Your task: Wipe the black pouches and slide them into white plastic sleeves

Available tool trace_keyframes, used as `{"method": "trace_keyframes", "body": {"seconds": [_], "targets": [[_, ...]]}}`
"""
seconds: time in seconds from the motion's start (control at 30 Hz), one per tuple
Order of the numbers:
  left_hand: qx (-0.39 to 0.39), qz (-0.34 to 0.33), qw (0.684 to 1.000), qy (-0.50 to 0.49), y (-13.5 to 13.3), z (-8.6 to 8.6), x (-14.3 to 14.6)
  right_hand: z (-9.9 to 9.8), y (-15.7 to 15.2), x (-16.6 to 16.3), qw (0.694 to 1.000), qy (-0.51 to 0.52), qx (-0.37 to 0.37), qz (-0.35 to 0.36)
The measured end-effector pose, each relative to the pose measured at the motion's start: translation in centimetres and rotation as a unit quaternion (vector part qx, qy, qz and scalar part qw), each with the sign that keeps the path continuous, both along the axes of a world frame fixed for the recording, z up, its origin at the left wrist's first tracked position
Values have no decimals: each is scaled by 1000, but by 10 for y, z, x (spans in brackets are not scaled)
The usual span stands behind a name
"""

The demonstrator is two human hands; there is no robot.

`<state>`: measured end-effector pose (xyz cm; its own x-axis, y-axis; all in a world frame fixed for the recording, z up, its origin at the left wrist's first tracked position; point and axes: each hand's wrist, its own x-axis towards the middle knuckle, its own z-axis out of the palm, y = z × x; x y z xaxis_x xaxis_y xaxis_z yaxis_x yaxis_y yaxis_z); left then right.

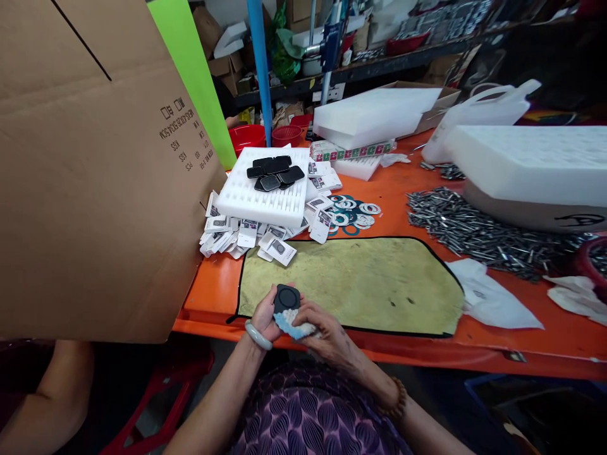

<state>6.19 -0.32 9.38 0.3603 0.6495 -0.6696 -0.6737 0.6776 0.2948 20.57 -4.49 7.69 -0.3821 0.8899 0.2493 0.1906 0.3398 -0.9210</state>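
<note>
A flat black rounded-square piece with a ring mark (pixel 287 296) rests in my left hand (pixel 266 317), whose fingers close around its edge. My right hand (pixel 329 332) grips a blue and white cloth (pixel 290 321), which lies against the near part of that piece. Both hands are at the table's front edge, by the yellowish mat (pixel 351 278). Farther back, several black pieces (pixel 275 168) lie heaped on a slotted white foam block (pixel 263 199). Small white printed boxes (pixel 279 248) are piled around and in front of that block.
A big cardboard box (pixel 104 170) stands at the left. Loose rings (pixel 351 213) lie behind the mat, and a heap of metal pins (pixel 465 227) sits to the right beside white foam (pixel 535 170). A white plastic bag (pixel 493 294) touches the mat. Another person's arm (pixel 61 392) shows lower left.
</note>
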Motion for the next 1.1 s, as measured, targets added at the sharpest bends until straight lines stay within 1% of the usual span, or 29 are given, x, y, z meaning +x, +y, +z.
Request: {"method": "trace_keyframes", "body": {"seconds": [0.03,0.1,0.2,0.27,0.3,0.33,0.37,0.4,0.43,0.5,0.53,0.57,0.6,0.63,0.67,0.73,0.77,0.83,0.9,0.97,1.03,1.1], "targets": [[2,-4,1000,-5,-1,0,2,1,0,-3,1000,-15,5,-19],[3,-8,1000,-16,-6,-1,9,-2,4,-10,994,-63,31,-88],[6,-8,1000,4,-12,-5,19,-17,20,-16,972,-122,59,-192],[33,-18,998,59,-12,-10,18,-29,34,-11,962,-143,30,-233],[60,-25,992,104,-11,-13,15,-34,40,-5,958,-149,2,-246],[97,-26,980,169,-7,-16,10,-38,46,3,953,-152,-29,-259],[139,-25,958,251,-3,-19,5,-41,50,11,949,-150,-56,-272],[182,-22,921,344,3,-22,-2,-43,53,19,946,-143,-77,-282],[219,-22,870,440,10,-25,-8,-43,55,27,944,-132,-93,-289],[266,-40,747,608,24,-34,-21,-43,56,40,943,-111,-114,-292],[277,-60,688,668,29,-39,-25,-41,55,44,943,-104,-123,-292],[282,-82,637,713,34,-45,-29,-39,56,48,943,-98,-130,-290],[284,-104,595,745,36,-51,-32,-37,57,50,944,-92,-132,-289],[283,-125,562,767,37,-57,-33,-34,60,52,945,-88,-129,-288],[280,-144,537,783,37,-63,-34,-29,66,53,947,-86,-123,-285],[272,-169,502,803,32,-74,-32,-16,84,54,951,-98,-109,-273],[271,-176,489,810,29,-77,-31,-7,97,53,952,-114,-98,-267],[275,-181,473,817,23,-83,-30,17,131,50,951,-160,-58,-260],[284,-183,471,815,20,-85,-31,44,173,45,940,-219,4,-262],[297,-184,479,805,19,-86,-35,68,220,39,919,-290,56,-260],[311,-185,493,791,19,-89,-43,86,266,33,905,-321,65,-273],[332,-180,508,774,19,-94,-51,95,308,29,905,-299,17,-300]]}}
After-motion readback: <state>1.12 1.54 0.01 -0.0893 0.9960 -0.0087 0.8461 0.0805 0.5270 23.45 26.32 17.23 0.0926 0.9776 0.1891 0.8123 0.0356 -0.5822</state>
